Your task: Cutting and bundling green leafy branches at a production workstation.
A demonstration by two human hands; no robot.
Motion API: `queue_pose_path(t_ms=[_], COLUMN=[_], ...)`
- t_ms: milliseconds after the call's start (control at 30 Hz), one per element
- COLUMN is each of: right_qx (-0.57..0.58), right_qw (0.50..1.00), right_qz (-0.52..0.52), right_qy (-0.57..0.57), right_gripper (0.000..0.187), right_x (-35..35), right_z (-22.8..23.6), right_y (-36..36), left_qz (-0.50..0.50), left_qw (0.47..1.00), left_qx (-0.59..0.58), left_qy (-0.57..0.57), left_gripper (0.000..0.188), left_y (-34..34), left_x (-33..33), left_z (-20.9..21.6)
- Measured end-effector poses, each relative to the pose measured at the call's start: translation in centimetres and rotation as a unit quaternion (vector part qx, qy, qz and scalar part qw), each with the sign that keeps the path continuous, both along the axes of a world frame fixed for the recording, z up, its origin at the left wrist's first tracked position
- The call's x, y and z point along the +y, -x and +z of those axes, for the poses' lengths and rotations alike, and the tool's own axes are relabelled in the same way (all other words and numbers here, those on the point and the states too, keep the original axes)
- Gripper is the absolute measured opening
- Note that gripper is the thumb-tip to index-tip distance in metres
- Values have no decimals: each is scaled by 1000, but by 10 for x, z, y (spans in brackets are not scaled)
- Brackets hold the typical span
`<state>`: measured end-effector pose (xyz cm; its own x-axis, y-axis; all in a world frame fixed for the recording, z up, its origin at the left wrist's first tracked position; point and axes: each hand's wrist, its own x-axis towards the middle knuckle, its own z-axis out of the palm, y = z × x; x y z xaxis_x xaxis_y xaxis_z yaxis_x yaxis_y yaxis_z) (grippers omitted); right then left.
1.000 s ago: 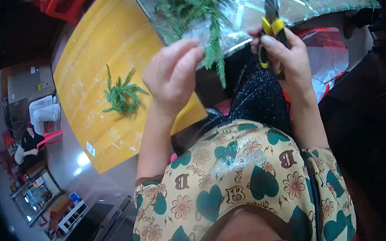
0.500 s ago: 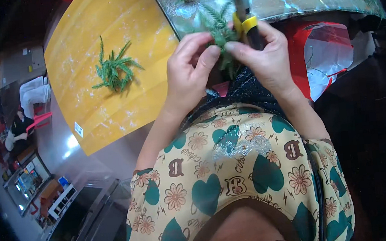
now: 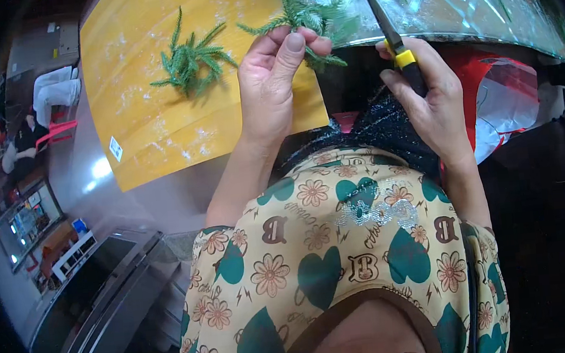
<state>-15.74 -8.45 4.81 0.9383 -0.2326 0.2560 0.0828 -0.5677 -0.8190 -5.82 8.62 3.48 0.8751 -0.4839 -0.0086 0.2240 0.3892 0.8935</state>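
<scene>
Left hand (image 3: 273,86): fingers clamped on a green sprig (image 3: 295,17), jutting past your fingertips | Right hand (image 3: 427,96): fingers wrapped round snips (image 3: 391,32), blades together, beside the sprig | Tip: cut just beyond your thumb, blades clear of fingertips | Pile (image 3: 188,60): on yellow board (image 3: 151,131), left of your fingers.

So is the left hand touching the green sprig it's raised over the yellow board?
Touching. The head view shows the left hand pinching the green sprig between thumb and fingers, above the yellow board.

A yellow board (image 3: 156,120) carries a small pile of green sprigs (image 3: 190,62) and pale specks, possibly dust.
</scene>
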Motion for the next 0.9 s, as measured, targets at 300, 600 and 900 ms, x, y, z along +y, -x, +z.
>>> queue_pose_path(t_ms=[300, 600, 900], right_qx=[26, -188, -188], right_qw=[999, 974, 969], right_qz=[33, 32, 20], right_qy=[-6, 124, 159], right_gripper=[27, 28, 28], right_x=[5, 5, 2], right_z=[0, 8, 0], right_y=[2, -37, -33], left_qz=[-48, -111, -205], left_qw=[998, 991, 975], left_qx=[17, 69, 70], left_qy=[-22, -20, -51], left_gripper=[20, 24, 30], left_y=[3, 19, 13], left_x=[6, 2, 1], left_z=[2, 14, 10])
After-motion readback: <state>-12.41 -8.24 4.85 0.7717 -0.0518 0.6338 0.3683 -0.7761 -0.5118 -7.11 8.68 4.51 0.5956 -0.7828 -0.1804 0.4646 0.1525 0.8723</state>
